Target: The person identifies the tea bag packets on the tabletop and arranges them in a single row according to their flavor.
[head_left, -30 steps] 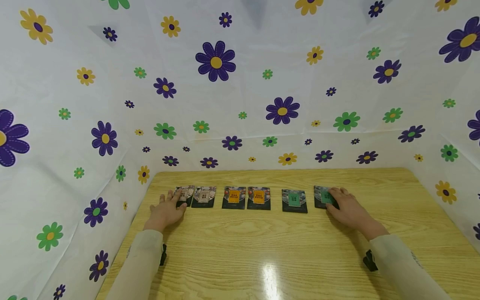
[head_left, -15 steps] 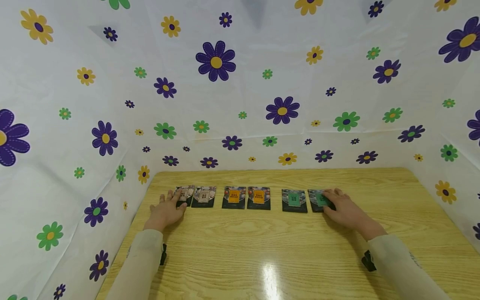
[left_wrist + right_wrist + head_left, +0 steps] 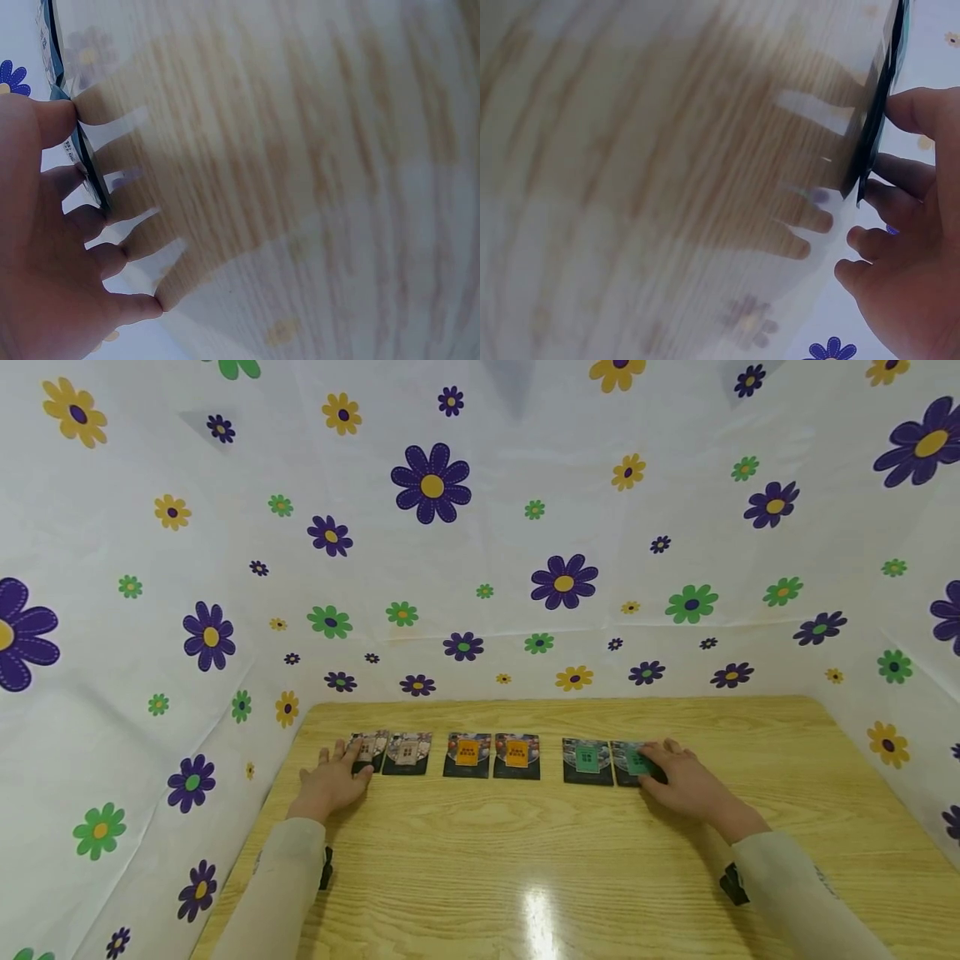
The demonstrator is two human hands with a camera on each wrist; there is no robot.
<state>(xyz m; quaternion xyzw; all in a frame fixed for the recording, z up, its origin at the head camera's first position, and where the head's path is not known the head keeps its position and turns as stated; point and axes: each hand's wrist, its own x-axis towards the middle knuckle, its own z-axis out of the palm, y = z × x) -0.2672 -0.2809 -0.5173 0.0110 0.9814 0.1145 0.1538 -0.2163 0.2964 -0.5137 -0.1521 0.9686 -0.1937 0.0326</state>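
Six-sided variety aside, several flat, square, dark packets lie in a row on the table. My left hand [image 3: 330, 785] rests with spread fingers on the leftmost packet [image 3: 378, 745], which has a pale label; in the left wrist view thumb and fingertips touch that packet [image 3: 91, 172]. Beside it lies another pale-labelled packet [image 3: 407, 753]. Two orange-labelled packets, one [image 3: 467, 755] left of the other [image 3: 517, 756], sit mid-row. My right hand [image 3: 686, 781] has its fingers on the rightmost, green-labelled packet [image 3: 628, 758], partly covering it. Close to its left lies a matching green-labelled packet [image 3: 588, 762].
The wood-grain table [image 3: 480, 868] is glossy, with a bright reflection near its front. A white flower-patterned sheet [image 3: 495, 535] encloses the back and both sides. Black wrist devices show beneath both sleeves.
My right hand has slid the rightmost green-labelled packet left and slightly nearer, so it now lies right beside the other green-labelled one. My left hand has stayed in place.
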